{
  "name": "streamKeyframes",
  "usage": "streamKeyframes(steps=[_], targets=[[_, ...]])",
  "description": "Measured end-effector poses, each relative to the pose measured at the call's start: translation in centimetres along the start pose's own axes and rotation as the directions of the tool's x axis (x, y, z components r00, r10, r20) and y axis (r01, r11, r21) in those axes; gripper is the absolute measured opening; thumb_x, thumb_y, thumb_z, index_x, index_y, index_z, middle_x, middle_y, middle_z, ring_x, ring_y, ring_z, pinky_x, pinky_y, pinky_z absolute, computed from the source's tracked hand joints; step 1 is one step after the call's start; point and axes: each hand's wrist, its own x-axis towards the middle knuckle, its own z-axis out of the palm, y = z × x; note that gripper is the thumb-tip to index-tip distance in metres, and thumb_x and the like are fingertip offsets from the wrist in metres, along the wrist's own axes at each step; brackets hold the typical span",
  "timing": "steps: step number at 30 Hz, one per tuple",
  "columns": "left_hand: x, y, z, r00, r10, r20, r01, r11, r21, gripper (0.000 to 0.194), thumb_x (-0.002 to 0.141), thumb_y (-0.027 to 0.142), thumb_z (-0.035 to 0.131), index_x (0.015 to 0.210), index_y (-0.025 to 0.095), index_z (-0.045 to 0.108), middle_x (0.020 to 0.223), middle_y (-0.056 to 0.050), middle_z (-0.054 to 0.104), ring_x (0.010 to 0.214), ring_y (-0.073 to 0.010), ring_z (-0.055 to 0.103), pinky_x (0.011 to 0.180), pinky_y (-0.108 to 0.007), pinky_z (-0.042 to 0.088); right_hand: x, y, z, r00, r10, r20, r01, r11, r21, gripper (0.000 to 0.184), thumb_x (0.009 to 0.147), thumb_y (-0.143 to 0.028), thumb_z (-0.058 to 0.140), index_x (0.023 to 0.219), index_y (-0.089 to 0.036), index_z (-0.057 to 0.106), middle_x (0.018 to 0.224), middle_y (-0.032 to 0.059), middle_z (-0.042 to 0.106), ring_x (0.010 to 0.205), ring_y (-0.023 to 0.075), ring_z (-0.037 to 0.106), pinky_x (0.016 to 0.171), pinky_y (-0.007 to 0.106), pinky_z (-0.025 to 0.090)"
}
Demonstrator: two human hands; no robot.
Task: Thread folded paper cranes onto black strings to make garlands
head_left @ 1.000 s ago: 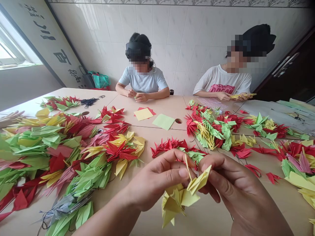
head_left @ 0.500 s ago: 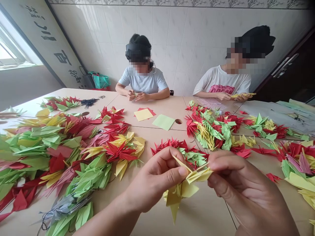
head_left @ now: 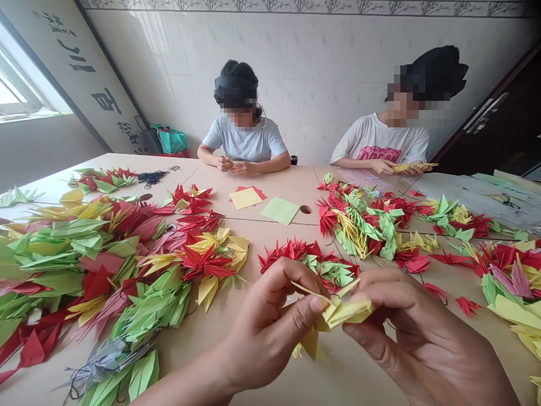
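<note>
Between my hands, over the near middle of the table, is a yellow paper crane (head_left: 347,313) with thin pointed ends sticking up. My left hand (head_left: 273,327) pinches its left side between thumb and forefinger. On the other side, the fingers of my right hand (head_left: 416,324) are closed on the folded paper. More yellow folded paper (head_left: 310,345) hangs just below, partly hidden by my left hand. Behind my fingers lies a string of red and green paper cranes (head_left: 325,265).
A large heap of green, red and yellow cranes (head_left: 114,254) covers the left side. More bunches (head_left: 380,220) lie to the right. Square paper sheets (head_left: 279,210) are mid-table, black cord (head_left: 152,178) at far left. Two people (head_left: 243,138) sit opposite, hands busy with folded paper.
The crane has tilted and shifted slightly right in my hands. My right thumb has moved left underneath it. The yellow paper below has swung and is less visible.
</note>
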Motion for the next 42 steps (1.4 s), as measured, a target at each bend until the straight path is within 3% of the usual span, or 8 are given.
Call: streamKeyframes(steps=[4, 10, 16, 23, 32, 38, 42], targets=[[-0.2, -0.2, -0.1, 0.995, 0.102, 0.003, -0.102, 0.991, 0.082, 0.003, 0.088, 0.017, 0.054, 0.086, 0.018, 0.052, 0.080, -0.002, 0.054, 0.074, -0.0100, 0.050, 0.067, -0.021, 0.043, 0.2, -0.2, 0.0, 0.999, -0.019, -0.034, 0.017, 0.999, -0.039, 0.011, 0.079, -0.027, 0.068, 0.072, -0.027, 0.060, 0.076, 0.0029, 0.060, 0.082, 0.0214, 0.059, 0.055, 0.025, 0.049], [-0.1, 0.1, -0.2, 0.992, 0.042, 0.120, -0.043, 0.999, 0.005, 0.012, 0.078, 0.015, 0.066, 0.086, 0.017, 0.057, 0.079, -0.001, 0.058, 0.066, -0.0083, 0.052, 0.058, -0.018, 0.044, 0.0, -0.3, 0.2, 0.987, -0.071, -0.145, 0.069, 0.997, -0.021, 0.007, 0.077, -0.030, 0.070, 0.071, -0.027, 0.067, 0.070, 0.0033, 0.062, 0.077, 0.0232, 0.063, 0.056, 0.028, 0.051], [0.0, 0.5, -0.4, 0.980, 0.138, 0.146, -0.161, 0.974, 0.157, 0.016, 0.075, 0.005, 0.066, 0.083, 0.017, 0.061, 0.080, -0.003, 0.062, 0.074, -0.0124, 0.058, 0.067, -0.024, 0.048, 0.0, -0.5, 0.0, 0.996, -0.091, 0.013, 0.090, 0.994, 0.064, 0.004, 0.075, -0.035, 0.073, 0.077, -0.032, 0.071, 0.070, 0.0011, 0.064, 0.063, 0.0191, 0.062, 0.047, 0.025, 0.048], [0.2, 0.7, -0.8, 0.964, 0.210, 0.164, -0.248, 0.932, 0.265, 0.018, 0.072, 0.001, 0.067, 0.077, 0.018, 0.062, 0.088, -0.004, 0.065, 0.081, -0.0154, 0.062, 0.077, -0.029, 0.049, -0.1, -0.1, -0.2, 0.990, -0.141, -0.028, 0.140, 0.990, -0.033, 0.005, 0.073, -0.028, 0.075, 0.069, -0.029, 0.071, 0.070, 0.0019, 0.065, 0.060, 0.0184, 0.062, 0.049, 0.026, 0.049], [0.0, 1.1, -0.7, 0.936, 0.290, 0.201, -0.345, 0.874, 0.342, 0.019, 0.075, 0.001, 0.064, 0.080, 0.019, 0.060, 0.099, -0.005, 0.068, 0.083, -0.0140, 0.065, 0.076, -0.026, 0.049, -0.2, -0.3, 0.1, 0.992, -0.112, -0.051, 0.110, 0.993, -0.040, 0.005, 0.075, -0.030, 0.072, 0.072, -0.028, 0.069, 0.069, 0.0022, 0.065, 0.062, 0.0194, 0.063, 0.048, 0.026, 0.050], [0.5, 0.9, -0.6, 0.861, 0.455, 0.228, -0.509, 0.791, 0.341, 0.012, 0.075, 0.008, 0.068, 0.078, 0.015, 0.058, 0.089, -0.007, 0.068, 0.075, -0.0131, 0.064, 0.069, -0.023, 0.052, -0.7, 0.6, 0.0, 0.992, -0.114, -0.061, 0.109, 0.991, -0.074, 0.008, 0.075, -0.031, 0.072, 0.078, -0.025, 0.068, 0.074, 0.0028, 0.066, 0.068, 0.0198, 0.063, 0.052, 0.025, 0.051], [0.6, 0.9, -0.5, 0.860, 0.460, 0.219, -0.509, 0.778, 0.368, 0.013, 0.074, 0.009, 0.068, 0.075, 0.015, 0.057, 0.087, -0.007, 0.067, 0.074, -0.0122, 0.064, 0.069, -0.022, 0.052, -0.8, 0.6, -0.1, 0.989, -0.147, -0.031, 0.144, 0.987, -0.070, 0.005, 0.076, -0.027, 0.072, 0.079, -0.026, 0.069, 0.072, 0.0017, 0.065, 0.068, 0.0193, 0.064, 0.051, 0.024, 0.050]])
